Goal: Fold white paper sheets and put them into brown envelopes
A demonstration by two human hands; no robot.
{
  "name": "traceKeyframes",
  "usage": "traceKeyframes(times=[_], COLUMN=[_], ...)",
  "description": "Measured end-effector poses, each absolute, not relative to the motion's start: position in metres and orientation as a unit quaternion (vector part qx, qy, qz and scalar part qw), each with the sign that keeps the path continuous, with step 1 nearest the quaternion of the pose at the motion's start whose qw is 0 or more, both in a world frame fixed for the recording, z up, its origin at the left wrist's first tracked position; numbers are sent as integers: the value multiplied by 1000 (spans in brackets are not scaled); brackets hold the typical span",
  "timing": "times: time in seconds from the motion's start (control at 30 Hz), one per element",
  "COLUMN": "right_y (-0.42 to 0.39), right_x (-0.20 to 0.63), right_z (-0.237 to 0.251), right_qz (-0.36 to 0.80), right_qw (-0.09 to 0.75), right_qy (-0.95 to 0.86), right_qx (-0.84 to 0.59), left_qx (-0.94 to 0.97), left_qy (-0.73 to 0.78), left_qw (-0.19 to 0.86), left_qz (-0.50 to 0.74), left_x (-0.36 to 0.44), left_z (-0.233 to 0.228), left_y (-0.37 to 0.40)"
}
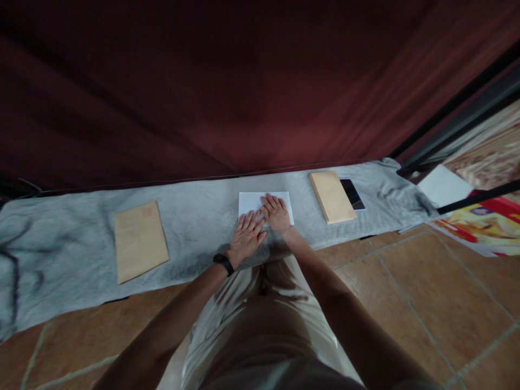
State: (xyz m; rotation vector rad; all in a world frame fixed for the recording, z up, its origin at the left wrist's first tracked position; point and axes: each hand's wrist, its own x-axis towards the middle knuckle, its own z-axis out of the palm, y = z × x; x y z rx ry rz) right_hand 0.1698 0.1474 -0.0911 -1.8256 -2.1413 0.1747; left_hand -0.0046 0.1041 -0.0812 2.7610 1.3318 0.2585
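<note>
A white sheet of paper (pixel 251 201) lies on the grey cloth in front of me, its near part covered by my hands. My left hand (pixel 246 236), with a black band on the wrist, rests at the paper's near left edge, fingers spread. Flat on the right half of the paper lies my right hand (pixel 277 213), its fingers stretched out. The two hands almost meet at the middle. Neither holds anything.
Grey cloth (pixel 203 216) covers the long bench. A brown envelope (pixel 140 241) lies at left. To the right are a stack of brown envelopes (pixel 332 196) and a dark phone (pixel 352 194). A dark red curtain (pixel 252 108) hangs behind; a colourful printed box (pixel 483 222) is at far right.
</note>
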Motion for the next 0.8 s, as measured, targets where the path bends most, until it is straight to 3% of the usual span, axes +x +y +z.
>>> traceKeyframes(times=[0.8], right_y=[114], right_x=[223], right_z=[-83], right_qz=[29], right_qw=[183], right_qy=[-613], right_qx=[-768], left_qx=[888], left_qy=[455], left_qw=[30], left_qz=[53], left_x=[2], left_z=[-73], left_y=[98])
